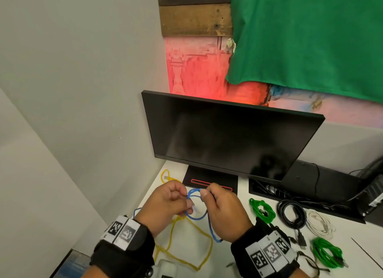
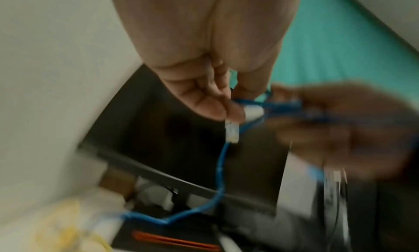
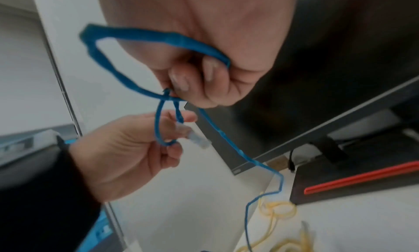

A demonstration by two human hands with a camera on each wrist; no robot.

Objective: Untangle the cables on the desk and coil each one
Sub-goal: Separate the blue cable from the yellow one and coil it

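A blue network cable (image 1: 211, 230) is lifted above the white desk (image 1: 238, 248) in front of the monitor. My left hand (image 1: 187, 207) pinches it near its clear plug (image 2: 232, 132), with a small loop around the fingers. My right hand (image 1: 204, 194) grips a larger loop of the blue cable (image 3: 136, 35) in its curled fingers (image 3: 208, 71). The cable's free length hangs down to the desk beside a loose yellow cable (image 1: 199, 229), which lies spread out under both hands. In the left wrist view my left hand (image 2: 229, 105) is sharp and the right hand is blurred.
A dark monitor (image 1: 228, 136) on a black base with a red stripe (image 1: 211, 182) stands just behind the hands. Right of the hands lie coiled cables: green (image 1: 262, 210), black (image 1: 290, 213), white (image 1: 319, 221) and another green (image 1: 327, 254). A wall closes the left side.
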